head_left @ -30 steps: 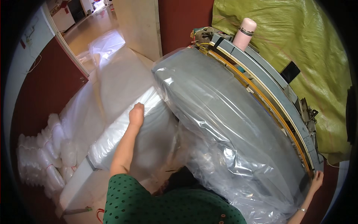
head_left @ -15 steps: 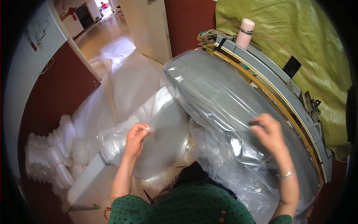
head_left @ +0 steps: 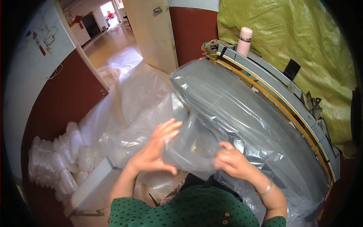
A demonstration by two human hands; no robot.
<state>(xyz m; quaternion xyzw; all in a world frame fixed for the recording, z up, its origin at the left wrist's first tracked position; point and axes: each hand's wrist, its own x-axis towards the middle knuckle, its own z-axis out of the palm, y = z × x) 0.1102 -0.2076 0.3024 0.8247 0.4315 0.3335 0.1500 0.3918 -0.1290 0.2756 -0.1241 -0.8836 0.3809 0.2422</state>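
Plastic film (head_left: 193,148) lies between spread left hand (head_left: 153,151) and curled right hand (head_left: 235,162), whose hold is unclear.

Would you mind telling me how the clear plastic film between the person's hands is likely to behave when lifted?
The clear plastic film is probably floppy, as it wrinkles into loose folds between the left hand and the right hand. It seems light for its spread, being see-through and apparently thin. Its glossy highlights suggest it may be slippery.
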